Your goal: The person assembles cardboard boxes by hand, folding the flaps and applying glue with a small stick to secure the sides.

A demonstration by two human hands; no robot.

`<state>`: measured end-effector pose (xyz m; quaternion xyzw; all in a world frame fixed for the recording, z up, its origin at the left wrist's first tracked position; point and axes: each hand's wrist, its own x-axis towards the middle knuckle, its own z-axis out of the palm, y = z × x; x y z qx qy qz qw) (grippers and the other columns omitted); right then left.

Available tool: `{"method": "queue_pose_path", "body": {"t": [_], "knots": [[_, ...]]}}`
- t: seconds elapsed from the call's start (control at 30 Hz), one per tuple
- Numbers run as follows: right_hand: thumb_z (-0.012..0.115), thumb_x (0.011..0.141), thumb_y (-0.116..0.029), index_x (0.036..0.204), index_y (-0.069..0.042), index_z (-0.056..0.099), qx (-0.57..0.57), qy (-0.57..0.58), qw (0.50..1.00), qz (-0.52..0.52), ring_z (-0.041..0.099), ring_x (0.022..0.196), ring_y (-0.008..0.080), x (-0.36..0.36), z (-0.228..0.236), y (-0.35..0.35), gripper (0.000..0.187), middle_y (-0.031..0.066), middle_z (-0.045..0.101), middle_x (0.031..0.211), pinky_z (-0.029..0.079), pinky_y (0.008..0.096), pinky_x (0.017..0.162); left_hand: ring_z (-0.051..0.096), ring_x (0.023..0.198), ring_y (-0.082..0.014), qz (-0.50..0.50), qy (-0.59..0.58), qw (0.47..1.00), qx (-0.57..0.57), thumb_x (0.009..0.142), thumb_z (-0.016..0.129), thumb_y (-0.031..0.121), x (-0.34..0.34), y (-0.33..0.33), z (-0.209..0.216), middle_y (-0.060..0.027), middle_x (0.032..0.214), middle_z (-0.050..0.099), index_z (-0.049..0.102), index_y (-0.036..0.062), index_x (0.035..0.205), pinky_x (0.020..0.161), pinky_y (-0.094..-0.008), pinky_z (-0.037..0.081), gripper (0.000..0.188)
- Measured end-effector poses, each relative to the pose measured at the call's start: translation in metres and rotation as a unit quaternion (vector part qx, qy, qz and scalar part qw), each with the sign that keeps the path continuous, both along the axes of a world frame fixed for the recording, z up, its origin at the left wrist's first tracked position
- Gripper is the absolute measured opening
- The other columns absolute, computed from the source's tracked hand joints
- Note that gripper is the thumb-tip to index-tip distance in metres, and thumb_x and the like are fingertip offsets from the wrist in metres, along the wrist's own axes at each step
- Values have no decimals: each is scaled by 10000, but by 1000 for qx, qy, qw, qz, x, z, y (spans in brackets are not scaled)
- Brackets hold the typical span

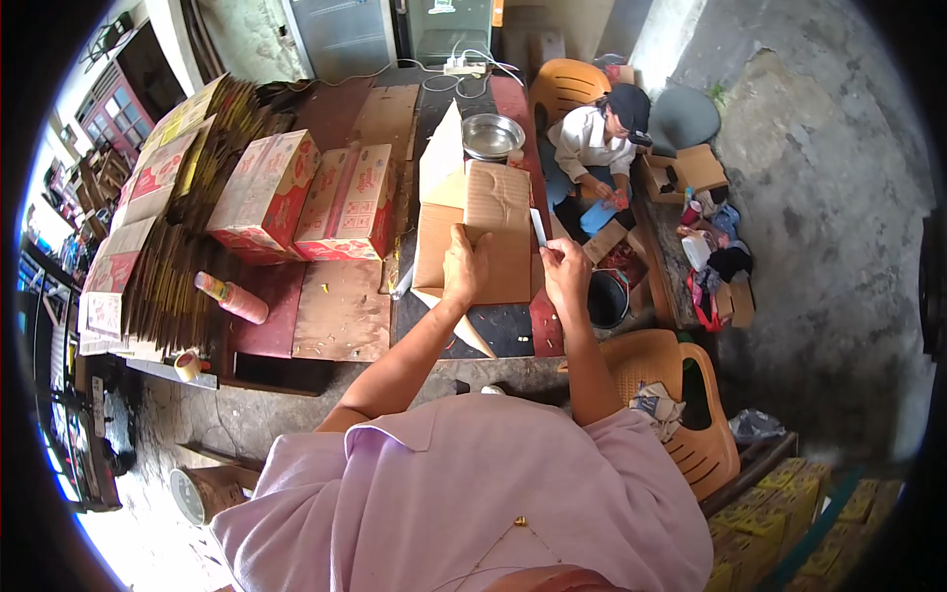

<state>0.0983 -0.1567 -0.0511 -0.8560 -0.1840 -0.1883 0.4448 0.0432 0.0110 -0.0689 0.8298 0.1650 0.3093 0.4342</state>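
Observation:
A piece of brown cardboard [498,212] stands in front of me over the table, with bent flaps around it. My left hand [467,268] grips its left part, thumb on the face towards me; some of the fingers are hidden. Just right of the cardboard, my right hand [565,276] is closed round a thin, pale, blade-like strip [538,228] that points up and away from me. The strip lies close along the cardboard's right edge; whether they touch I cannot tell. A pale, pointed cardboard flap [441,153] sticks up behind.
Two printed cartons [340,202] and stacks of flattened boxes [158,232] stand left, near a pink cone of string [244,303] and a tape roll [187,367]. A metal bowl [493,136] sits behind. A co-worker [597,148] sits right, beyond a black bucket [608,298] and an orange chair [646,370].

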Motion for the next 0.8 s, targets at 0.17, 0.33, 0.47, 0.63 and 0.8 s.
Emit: {"method": "queue_pose_path", "body": {"t": [0.17,0.33,0.47,0.63,0.8], "knots": [[679,740,-98,799,-14,601,-38,4,999,-31,592,785,348,-6,10,0,129,163,614,787,451,423,708,561,731,-515,-6,-5,1000,-19,879,567,255,-3,-8,1,-330,816,582,361,-41,1076,629,-556,427,411],[682,737,-96,799,-7,625,-66,46,996,-25,605,807,347,-11,18,-2,123,176,629,821,463,419,729,547,770,-525,-21,-20,999,-38,887,563,246,-5,-15,6,-328,825,571,357,-28,1055,638,-551,401,382],[684,727,-90,782,0,635,-80,78,993,-27,623,804,348,-10,20,-5,116,185,641,816,478,416,721,557,786,-519,-28,13,998,-53,886,562,268,-7,-17,7,-330,816,577,370,-34,1061,658,-540,415,398],[692,710,-82,751,1,638,-98,85,991,-15,642,779,336,-15,27,-8,107,180,653,786,492,407,699,566,790,-512,-11,3,999,-43,886,560,291,-6,-16,2,-337,822,583,387,-36,1065,672,-522,428,411],[701,700,-93,759,-6,645,-86,103,991,4,648,760,324,-23,26,-16,119,165,658,761,496,399,694,567,804,-516,-20,10,998,-59,885,560,291,-9,-17,5,-344,842,585,387,-25,1071,679,-523,432,405]]}}
